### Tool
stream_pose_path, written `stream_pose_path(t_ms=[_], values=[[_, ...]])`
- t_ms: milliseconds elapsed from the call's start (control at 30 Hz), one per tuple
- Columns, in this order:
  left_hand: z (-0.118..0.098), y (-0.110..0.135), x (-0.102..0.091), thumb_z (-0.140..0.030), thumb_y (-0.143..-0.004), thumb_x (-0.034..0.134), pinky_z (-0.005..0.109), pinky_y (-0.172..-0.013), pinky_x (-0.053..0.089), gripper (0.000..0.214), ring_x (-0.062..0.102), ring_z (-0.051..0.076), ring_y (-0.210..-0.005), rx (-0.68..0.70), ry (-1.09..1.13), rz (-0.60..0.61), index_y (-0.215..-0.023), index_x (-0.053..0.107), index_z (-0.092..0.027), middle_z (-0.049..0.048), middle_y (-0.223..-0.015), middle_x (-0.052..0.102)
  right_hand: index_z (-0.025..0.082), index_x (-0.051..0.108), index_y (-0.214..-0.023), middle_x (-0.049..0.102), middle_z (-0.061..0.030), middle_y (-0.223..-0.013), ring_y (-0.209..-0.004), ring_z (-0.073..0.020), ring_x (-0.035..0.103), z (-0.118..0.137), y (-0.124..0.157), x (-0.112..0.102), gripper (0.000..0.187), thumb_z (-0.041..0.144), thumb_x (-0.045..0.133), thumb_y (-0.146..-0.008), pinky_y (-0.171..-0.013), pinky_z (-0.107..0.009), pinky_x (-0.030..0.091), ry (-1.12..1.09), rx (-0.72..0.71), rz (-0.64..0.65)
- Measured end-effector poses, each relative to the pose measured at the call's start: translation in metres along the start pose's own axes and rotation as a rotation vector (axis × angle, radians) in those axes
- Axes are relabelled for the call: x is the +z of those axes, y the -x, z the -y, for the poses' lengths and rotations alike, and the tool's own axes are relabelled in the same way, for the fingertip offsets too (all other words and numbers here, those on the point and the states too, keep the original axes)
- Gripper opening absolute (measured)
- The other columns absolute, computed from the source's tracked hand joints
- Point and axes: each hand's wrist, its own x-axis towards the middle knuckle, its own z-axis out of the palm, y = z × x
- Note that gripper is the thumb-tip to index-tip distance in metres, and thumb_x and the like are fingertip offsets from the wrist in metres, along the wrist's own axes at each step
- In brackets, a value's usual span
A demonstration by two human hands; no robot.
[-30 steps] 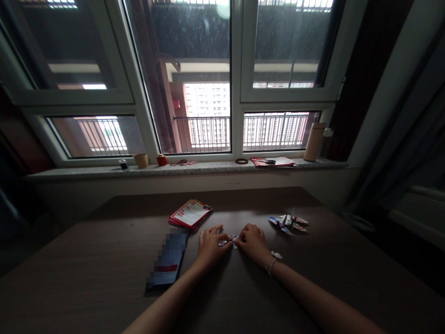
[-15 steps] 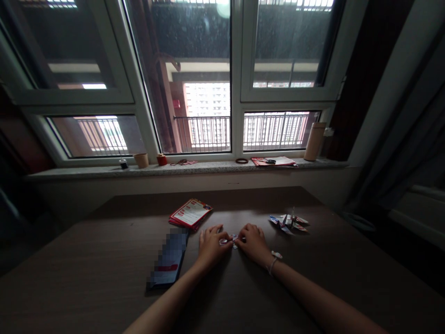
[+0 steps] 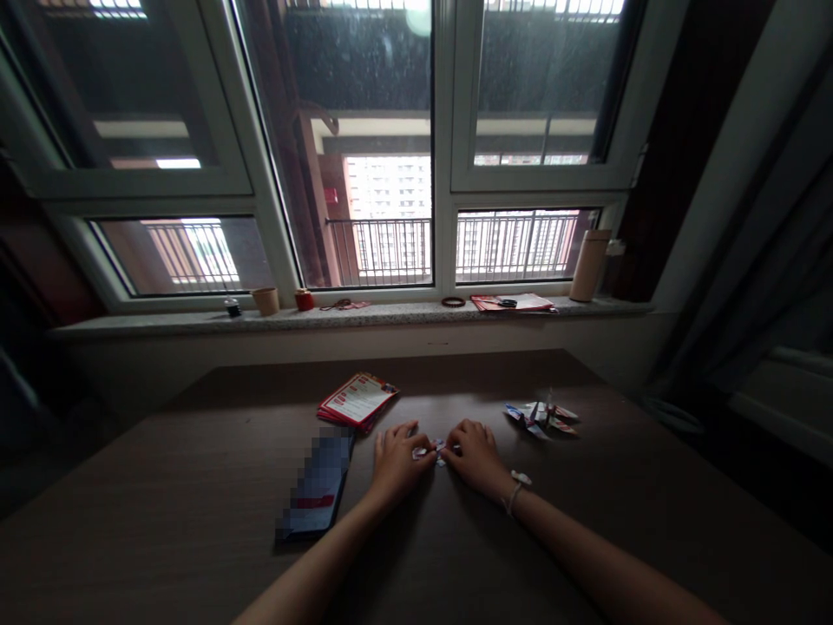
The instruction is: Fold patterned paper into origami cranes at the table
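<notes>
Both my hands rest on the dark wooden table (image 3: 195,469), close together. Between them lies a small folded piece of printed paper (image 3: 430,450). My left hand (image 3: 395,458) pinches its left end with curled fingers. My right hand (image 3: 477,453), with a bracelet at the wrist, pinches its right end. Most of the paper is hidden under my fingers.
A folded paper figure (image 3: 541,417) sits to the right of my hands. A stack of red and white leaflets (image 3: 357,400) lies beyond my left hand, a dark flat object (image 3: 317,486) to its left. The windowsill (image 3: 390,314) carries cups, papers and a tall cylinder (image 3: 589,263).
</notes>
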Motion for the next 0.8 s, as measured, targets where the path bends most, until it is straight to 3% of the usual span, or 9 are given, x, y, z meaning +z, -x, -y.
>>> stream_pose_path(t_ms=[367, 633, 800], values=[[-0.002, 0.002, -0.001, -0.042, -0.08, 0.064, 0.055, -0.114, 0.015, 0.018, 0.04, 0.027, -0.132, 0.013, -0.004, 0.003, -0.092, 0.072, -0.033, 0.0021, -0.14, 0.054, 0.03, 0.066, -0.1, 0.059, -0.0022, -0.11, -0.117, -0.0227, 0.046, -0.005, 0.002, 0.0, 0.016, 0.034, 0.059, -0.087, -0.112, -0.046, 0.012, -0.069, -0.033, 0.029], [-0.003, 0.003, -0.003, -0.043, -0.081, 0.063, 0.056, -0.114, 0.014, 0.02, 0.039, 0.026, -0.133, 0.012, -0.023, 0.026, -0.095, 0.071, -0.032, 0.002, -0.141, 0.052, 0.033, 0.071, -0.096, 0.06, -0.0014, -0.106, -0.114, -0.0221, 0.049, -0.008, -0.005, -0.002, 0.017, 0.037, 0.066, -0.081, -0.106, -0.038, 0.023, -0.081, -0.002, 0.045], [-0.003, 0.002, -0.003, -0.042, -0.08, 0.064, 0.055, -0.114, 0.015, 0.02, 0.04, 0.027, -0.132, 0.006, -0.026, 0.021, -0.096, 0.07, -0.032, 0.0022, -0.139, 0.053, 0.034, 0.072, -0.095, 0.061, -0.0015, -0.105, -0.114, -0.0229, 0.049, -0.009, -0.008, -0.001, 0.017, 0.036, 0.067, -0.079, -0.107, -0.039, 0.021, -0.095, 0.023, 0.054]])
